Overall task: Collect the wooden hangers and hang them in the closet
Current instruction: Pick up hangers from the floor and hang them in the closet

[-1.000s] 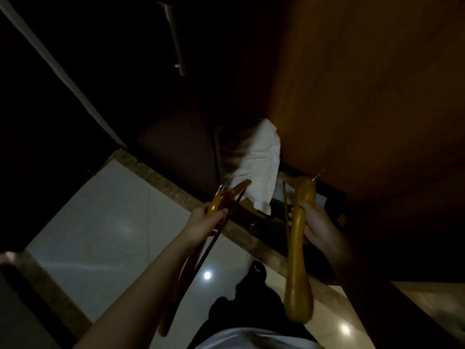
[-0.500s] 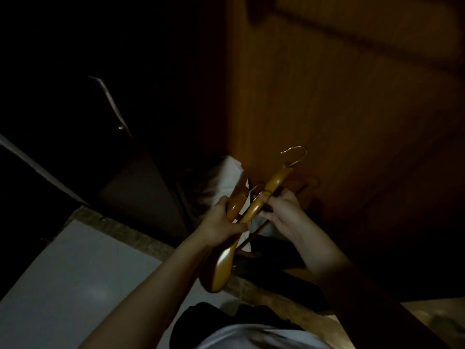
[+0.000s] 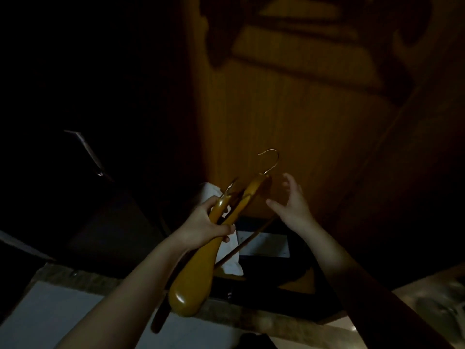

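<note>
**Hangers bunched in the left hand, right hand open beside the hook**

The closet (image 3: 289,109) fills the upper and right part of the view, its wooden panelling dim and its upper shapes too dark to read; no rail can be made out. Below it runs the pale tiled floor (image 3: 63,311), with a stone threshold strip across the closet's foot. A white cloth (image 3: 232,263) lies low in the closet opening, partly behind the hangers.

The wooden hangers (image 3: 193,280) are a bunch, at least two, held together. Their long axis runs on a slant, from the broad rounded end low and near the person up and away toward the closet, ending in a metal hook (image 3: 270,159) that points upward. A second, smaller hook shows just left of it.

The left hand (image 3: 203,225) has its grip closed round the middle of the bunch, fingers wrapped tight. The right hand (image 3: 292,200) holds nothing: its grip is spread wide, thumb and fingers apart, just right of the hangers' upper end and not touching.

So the hooked end lies just left of the empty right hand, clearly the nearer one for taking a single hanger by its neck. Separating one without snagging the hooks looks like the tricky part.
</note>
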Available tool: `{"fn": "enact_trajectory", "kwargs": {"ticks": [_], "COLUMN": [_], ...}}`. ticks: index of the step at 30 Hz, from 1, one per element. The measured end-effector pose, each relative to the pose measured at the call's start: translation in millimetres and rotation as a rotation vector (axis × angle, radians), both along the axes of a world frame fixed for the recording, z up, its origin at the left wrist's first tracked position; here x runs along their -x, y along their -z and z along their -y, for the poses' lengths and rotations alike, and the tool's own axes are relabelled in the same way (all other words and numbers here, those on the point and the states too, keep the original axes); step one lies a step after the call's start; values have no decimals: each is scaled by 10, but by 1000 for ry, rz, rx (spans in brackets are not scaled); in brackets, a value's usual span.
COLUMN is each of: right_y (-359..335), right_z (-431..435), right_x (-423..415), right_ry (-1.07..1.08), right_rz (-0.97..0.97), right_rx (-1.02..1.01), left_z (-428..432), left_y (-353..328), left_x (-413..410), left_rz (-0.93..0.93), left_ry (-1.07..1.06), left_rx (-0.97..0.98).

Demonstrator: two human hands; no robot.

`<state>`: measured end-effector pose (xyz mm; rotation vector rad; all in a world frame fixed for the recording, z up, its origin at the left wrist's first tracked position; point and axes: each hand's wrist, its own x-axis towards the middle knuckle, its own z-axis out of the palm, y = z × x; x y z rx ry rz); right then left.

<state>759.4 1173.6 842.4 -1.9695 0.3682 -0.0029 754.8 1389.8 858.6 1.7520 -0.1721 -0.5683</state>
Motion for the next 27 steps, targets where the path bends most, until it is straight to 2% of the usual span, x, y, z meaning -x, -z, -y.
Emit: {"fn": "enact_trajectory", "kwargs": {"ticks": [4, 8, 13, 15, 19, 24, 27], "right_y": [27, -36, -41, 3, 84, 86, 25], "right_z": [-172, -325, -239, -205, -57, 263, 522], "right_x": [27, 104, 282, 434, 690, 881, 904], "right_ry": [-116, -66, -171, -147, -124, -93, -57], "right_rz": [-26, 133, 90, 76, 71, 138, 135], "right_rx": [243, 236, 361, 384, 426, 549, 649], "left_z": [-235, -446, -540, -556, -538, -398, -265], "left_y": [-135, -244, -236, -201, -131, -86, -74], "left_x": [99, 199, 418, 456, 455, 479, 473], "left_rz": [-83, -155, -172, -186, -77, -44, 37], "left_ry": [55, 55, 89, 57, -44, -252, -363], "left_rx": [65, 102, 145, 120, -16, 4, -23]}}
